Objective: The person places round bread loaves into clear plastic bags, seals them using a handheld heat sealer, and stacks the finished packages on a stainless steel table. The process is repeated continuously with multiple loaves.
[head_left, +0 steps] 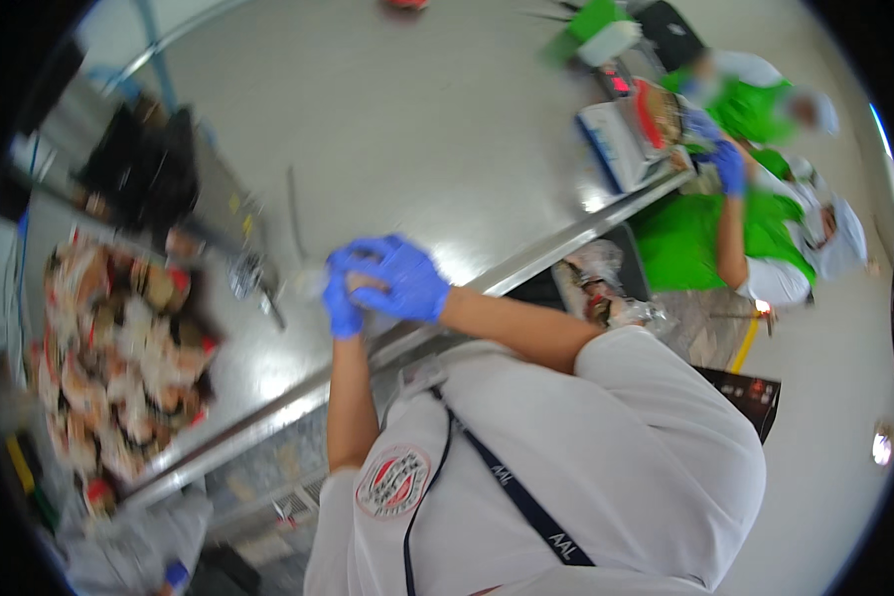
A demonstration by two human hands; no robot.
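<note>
My left hand (342,303), in a blue glove, is closed at the near edge of the steel table (387,119). Over it lies my right hand (402,280), also blue-gloved, its fingers curled across the left one. A pale, translucent piece (304,284) shows beside the fingers, blurred. What lies between the palms is mostly covered, so I cannot make it out. Just left of my hands stands a black and grey machine (144,164) with a metal fitting (248,275) on its near side.
Many clear packs with red and brown contents (119,358) are heaped at the left. A crate of packs (598,283) stands below the table edge at right. Two people in green aprons (690,238) work beyond, near a white scale (621,139) and a green container (598,30).
</note>
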